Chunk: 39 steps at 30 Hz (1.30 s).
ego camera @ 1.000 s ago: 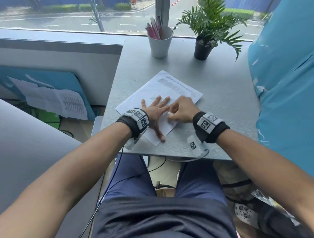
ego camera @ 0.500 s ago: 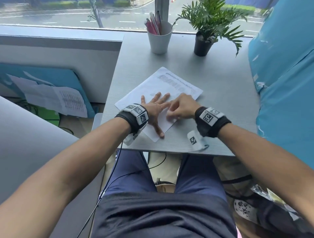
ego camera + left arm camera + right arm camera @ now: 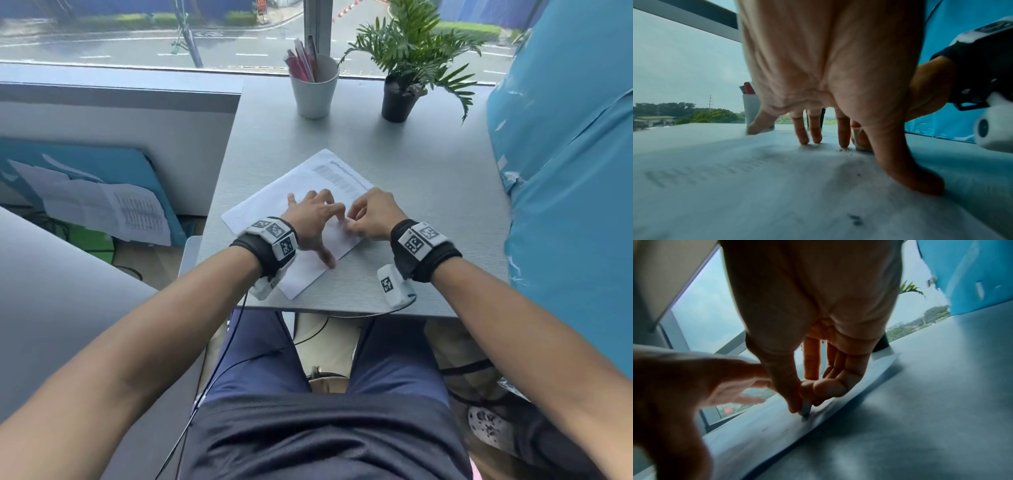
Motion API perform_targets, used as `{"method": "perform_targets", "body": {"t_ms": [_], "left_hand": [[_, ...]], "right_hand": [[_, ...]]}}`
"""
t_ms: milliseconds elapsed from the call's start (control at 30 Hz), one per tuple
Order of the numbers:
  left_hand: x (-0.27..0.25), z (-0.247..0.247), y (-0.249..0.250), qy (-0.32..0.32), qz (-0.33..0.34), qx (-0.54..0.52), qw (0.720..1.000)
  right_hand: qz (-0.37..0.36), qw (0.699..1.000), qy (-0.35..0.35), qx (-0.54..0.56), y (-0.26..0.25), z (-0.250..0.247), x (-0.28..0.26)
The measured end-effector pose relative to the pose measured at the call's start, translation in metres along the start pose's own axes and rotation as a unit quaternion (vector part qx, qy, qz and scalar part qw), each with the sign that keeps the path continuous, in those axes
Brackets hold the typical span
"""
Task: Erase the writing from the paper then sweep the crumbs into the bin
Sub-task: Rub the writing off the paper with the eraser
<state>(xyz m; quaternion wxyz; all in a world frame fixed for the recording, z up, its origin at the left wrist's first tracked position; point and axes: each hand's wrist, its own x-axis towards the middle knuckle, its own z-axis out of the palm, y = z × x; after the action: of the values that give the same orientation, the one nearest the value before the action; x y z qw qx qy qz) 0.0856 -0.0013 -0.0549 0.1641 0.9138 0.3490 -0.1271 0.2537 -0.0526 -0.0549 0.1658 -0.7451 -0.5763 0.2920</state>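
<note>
A white paper (image 3: 274, 209) lies at a slant on the grey table (image 3: 428, 192). It carries faint pencil writing (image 3: 715, 168) and printed lines (image 3: 339, 178) near its far corner. My left hand (image 3: 317, 219) is spread and arched, pressing the sheet with its fingertips (image 3: 804, 139) and thumb. Just to its right, my right hand (image 3: 356, 222) pinches a small white eraser (image 3: 805, 408) between thumb and fingers, its tip on the paper. The eraser (image 3: 859, 141) also shows behind my left forefinger. Dark crumbs (image 3: 854, 218) lie on the sheet. No bin is plainly in view.
At the table's far edge stand a white cup of pens (image 3: 315, 89) and a potted plant (image 3: 400, 96). A blue wrapped bulk (image 3: 565, 171) lines the right side. A pale object (image 3: 191, 250) shows below the table's left front corner. Papers (image 3: 102, 212) lean lower left.
My left hand has risen from lying flat to standing arched on its fingertips. My right hand with the eraser has shifted slightly over the same spot of the paper.
</note>
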Motion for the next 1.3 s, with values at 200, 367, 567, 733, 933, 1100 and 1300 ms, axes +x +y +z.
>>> {"method": "perform_targets", "body": {"t_ms": [200,367,567,733,933,1100,1300], "left_hand": [[0.007,0.007,-0.005,-0.056,-0.008,-0.057,0.997],[0.013,0.002,-0.003,-0.113,-0.025,-0.024,0.993],[0.014,0.000,-0.001,-0.123,-0.025,-0.022,0.992],[0.015,0.001,-0.002,-0.126,-0.029,-0.018,0.991],[0.016,0.000,-0.001,-0.132,-0.028,-0.010,0.991],[0.016,0.000,0.001,-0.136,-0.036,-0.003,0.990],[0.014,-0.002,0.003,-0.139,-0.037,-0.006,0.990]], "right_hand": [[0.026,0.999,-0.027,0.003,0.006,-0.015,0.006],[0.014,0.999,0.030,-0.004,-0.002,-0.010,-0.001],[-0.015,0.998,-0.054,0.009,-0.004,-0.005,-0.006],[-0.015,1.000,0.000,-0.024,-0.009,-0.012,0.000],[0.005,0.999,-0.030,0.009,-0.004,-0.011,-0.003],[-0.007,1.000,-0.018,-0.022,-0.005,-0.013,-0.005],[-0.008,0.999,-0.029,-0.018,-0.002,-0.017,-0.005]]}}
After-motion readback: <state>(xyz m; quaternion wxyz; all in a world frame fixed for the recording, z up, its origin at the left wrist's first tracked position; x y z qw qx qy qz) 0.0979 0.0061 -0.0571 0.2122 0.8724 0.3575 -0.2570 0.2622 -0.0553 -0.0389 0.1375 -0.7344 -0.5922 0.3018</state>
